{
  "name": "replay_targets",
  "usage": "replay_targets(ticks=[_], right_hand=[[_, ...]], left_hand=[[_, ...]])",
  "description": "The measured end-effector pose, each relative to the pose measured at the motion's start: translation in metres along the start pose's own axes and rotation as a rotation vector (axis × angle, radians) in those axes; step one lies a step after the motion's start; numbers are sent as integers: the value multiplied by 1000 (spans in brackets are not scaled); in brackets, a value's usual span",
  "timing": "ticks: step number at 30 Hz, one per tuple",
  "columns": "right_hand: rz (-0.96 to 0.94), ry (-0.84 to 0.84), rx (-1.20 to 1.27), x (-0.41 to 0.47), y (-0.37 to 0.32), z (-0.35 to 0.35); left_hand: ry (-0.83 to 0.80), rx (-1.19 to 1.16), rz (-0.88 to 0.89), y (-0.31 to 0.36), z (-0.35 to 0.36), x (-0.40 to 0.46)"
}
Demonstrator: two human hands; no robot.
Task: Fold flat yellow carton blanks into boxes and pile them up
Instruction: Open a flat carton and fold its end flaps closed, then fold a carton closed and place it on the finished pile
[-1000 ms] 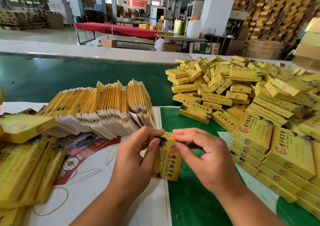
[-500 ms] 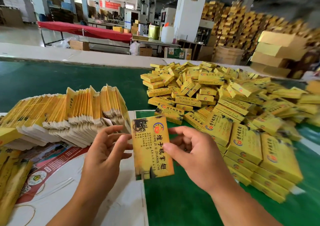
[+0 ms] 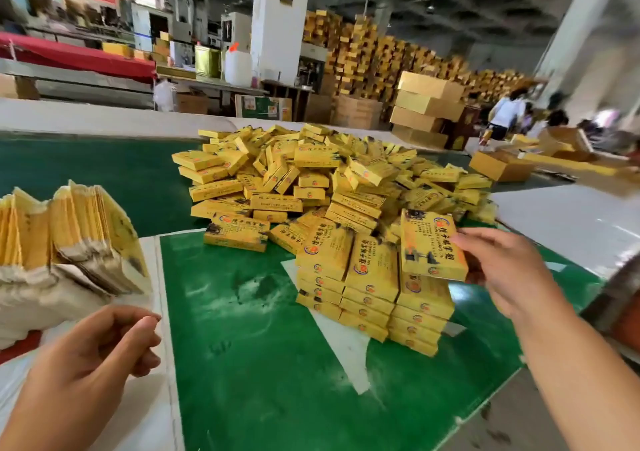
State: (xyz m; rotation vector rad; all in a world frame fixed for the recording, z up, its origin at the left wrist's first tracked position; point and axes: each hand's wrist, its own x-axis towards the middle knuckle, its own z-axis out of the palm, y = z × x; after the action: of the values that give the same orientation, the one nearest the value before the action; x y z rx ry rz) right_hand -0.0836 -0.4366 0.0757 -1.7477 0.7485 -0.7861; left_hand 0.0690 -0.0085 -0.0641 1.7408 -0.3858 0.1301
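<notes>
My right hand point(image 3: 502, 270) grips a folded yellow box point(image 3: 427, 244) by its right edge, just above the rightmost of three neat stacks of folded boxes point(image 3: 367, 288). Behind the stacks lies a big loose heap of folded boxes point(image 3: 311, 177). My left hand point(image 3: 97, 353) hovers at the lower left with loosely curled fingers and holds nothing. A fanned row of flat yellow carton blanks point(image 3: 69, 236) stands at the left, just above that hand.
The green work surface point(image 3: 263, 364) spreads between my hands, with a white sheet point(image 3: 346, 346) under the stacks. White boards lie at the right point(image 3: 571, 222). Brown cartons point(image 3: 426, 111) and people stand at the back right.
My left hand has let go of the box and dropped back. My right hand has carried the box rightward to above the rightmost stack. The view has swung right.
</notes>
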Motion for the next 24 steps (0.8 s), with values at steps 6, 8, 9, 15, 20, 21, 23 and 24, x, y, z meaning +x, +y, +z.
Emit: replay_targets(ticks=[6,8,9,15,20,21,23,24], right_hand=[[113,235,-88,22,51,-49],[157,284,-116,22,69,-58],[181,297,-136,20,78,-62],[209,126,-398,-3,117,-51],[139,80,-542,-12,126,-42],[138,70,-571,-12,125,-43],[160,45,-611,-12,122,-45],[165,47,-619,-12,119,-47]], left_hand=[[-110,-25,-171,1,9,12],[-115,-50,-193,16,14,9],[-138,-44,-204,27,18,7],[-313,-34,-217,44,34,-5],[-266,-104,-218,84,15,-12],[-257,-107,-208,82,14,-14],[-341,-100,-206,72,20,-11],[-334,-52,-225,65,21,-7]])
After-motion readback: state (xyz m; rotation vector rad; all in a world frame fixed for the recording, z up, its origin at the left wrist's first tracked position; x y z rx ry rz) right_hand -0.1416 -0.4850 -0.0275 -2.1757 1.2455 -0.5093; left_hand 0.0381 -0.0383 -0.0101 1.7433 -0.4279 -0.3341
